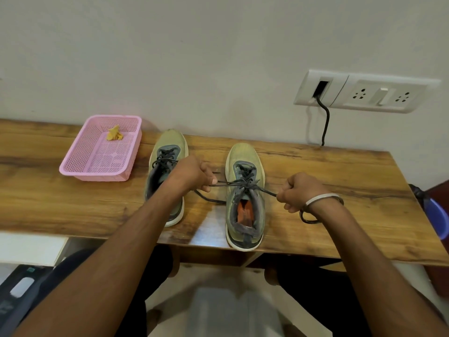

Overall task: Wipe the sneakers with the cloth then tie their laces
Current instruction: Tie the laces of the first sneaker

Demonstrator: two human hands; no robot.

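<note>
Two olive-green sneakers with dark grey laces stand side by side on the wooden table (315,171), toes toward the wall. The left sneaker (170,142) is partly covered by my left forearm. The right sneaker (244,156) sits near the front edge, its orange insole showing. My left hand (194,173) pinches one end of the right sneaker's lace (233,182) and my right hand (295,192) grips the other end. The lace is stretched taut sideways across the shoe's tongue. A small yellow cloth (114,134) lies crumpled in the pink basket (80,164).
The pink basket stands at the table's back left. A white socket panel (379,93) with a black cable (325,120) plugged in hangs on the wall behind the table's right part. A blue object (437,217) is beside the table's right edge. My knees are under the front edge.
</note>
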